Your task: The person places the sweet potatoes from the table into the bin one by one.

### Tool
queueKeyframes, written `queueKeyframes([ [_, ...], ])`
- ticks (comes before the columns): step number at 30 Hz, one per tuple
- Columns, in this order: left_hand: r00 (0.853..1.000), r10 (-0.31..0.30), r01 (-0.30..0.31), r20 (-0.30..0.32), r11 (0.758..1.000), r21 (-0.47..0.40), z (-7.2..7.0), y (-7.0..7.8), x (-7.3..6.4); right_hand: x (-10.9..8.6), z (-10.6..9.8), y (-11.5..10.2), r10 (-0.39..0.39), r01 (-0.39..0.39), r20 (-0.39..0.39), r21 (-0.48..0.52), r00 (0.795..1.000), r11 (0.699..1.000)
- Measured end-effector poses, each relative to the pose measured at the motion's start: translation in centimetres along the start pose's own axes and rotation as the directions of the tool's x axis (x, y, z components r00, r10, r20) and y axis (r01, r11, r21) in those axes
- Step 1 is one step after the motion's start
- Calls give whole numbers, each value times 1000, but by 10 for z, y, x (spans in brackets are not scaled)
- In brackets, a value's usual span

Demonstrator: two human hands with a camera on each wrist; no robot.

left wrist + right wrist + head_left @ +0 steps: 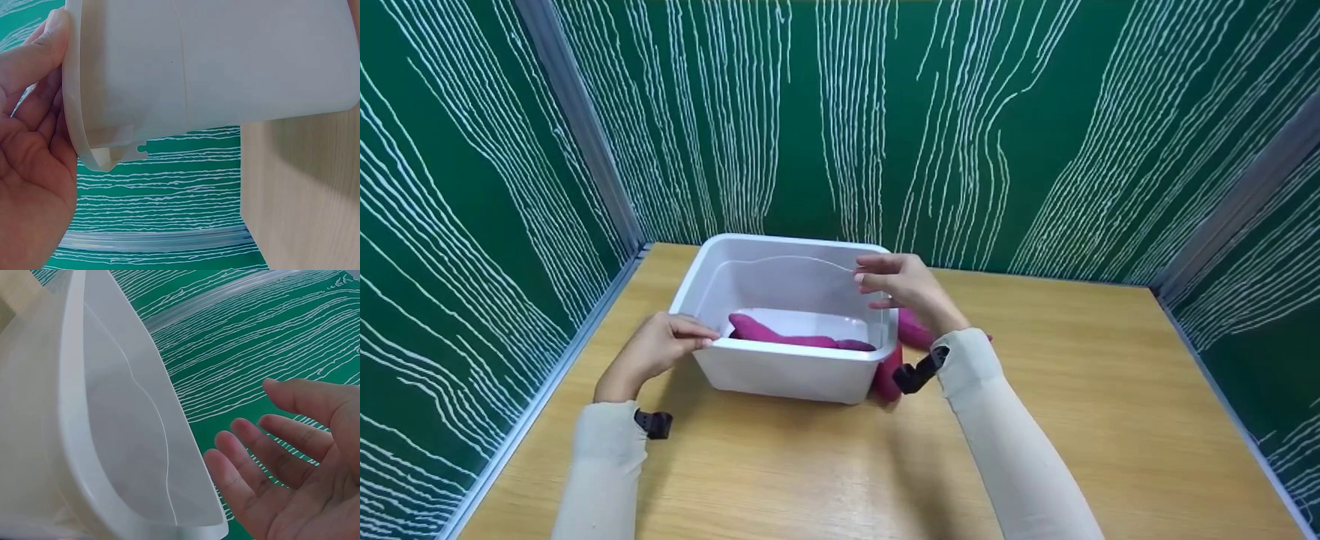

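A white plastic bin (791, 375) stands on the wooden table. My left hand (660, 341) pinches its rim at the front left corner; in the left wrist view the thumb (48, 42) lies against the rim (73, 84). My right hand (904, 285) is over the bin's right rim, fingers spread and nothing in them; the right wrist view shows the hand (292, 467) beside the rim (73, 405). Inside the bin lie magenta, elongated things (780, 335) resembling sweet potatoes, partly hidden by the front wall.
Outside the bin's right side lie a magenta elongated thing (913, 330) and a redder one (888, 379), partly covered by the right arm and bin. Green panels (795, 112) with white wavy lines enclose the wooden table (1072, 360) at the back and sides.
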State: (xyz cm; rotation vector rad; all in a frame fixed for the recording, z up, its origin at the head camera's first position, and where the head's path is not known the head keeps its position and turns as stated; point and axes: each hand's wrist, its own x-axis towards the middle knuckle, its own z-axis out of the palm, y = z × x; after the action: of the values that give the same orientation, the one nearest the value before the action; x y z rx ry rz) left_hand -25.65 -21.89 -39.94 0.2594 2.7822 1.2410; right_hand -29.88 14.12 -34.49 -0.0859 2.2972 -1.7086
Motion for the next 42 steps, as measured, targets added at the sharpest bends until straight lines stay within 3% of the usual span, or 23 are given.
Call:
queueKeyframes([
  [4, 999, 29, -29, -13, 999, 21, 1, -1, 0, 0, 0, 1, 8, -8, -2, 1, 1000, 1000],
  [19, 998, -65, 65, 8, 998, -11, -1, 2, 0, -2, -4, 3, 2, -2, 3, 20, 1000, 1000],
  [34, 1000, -13, 13, 4, 1000, 9, 0, -1, 1, -3, -7, 2, 12, -12, 2, 29, 1000, 1000],
  [42, 1000, -22, 22, 9, 1000, 3, 0, -2, 1, -4, -9, 5, 3, -3, 1, 58, 1000, 998],
])
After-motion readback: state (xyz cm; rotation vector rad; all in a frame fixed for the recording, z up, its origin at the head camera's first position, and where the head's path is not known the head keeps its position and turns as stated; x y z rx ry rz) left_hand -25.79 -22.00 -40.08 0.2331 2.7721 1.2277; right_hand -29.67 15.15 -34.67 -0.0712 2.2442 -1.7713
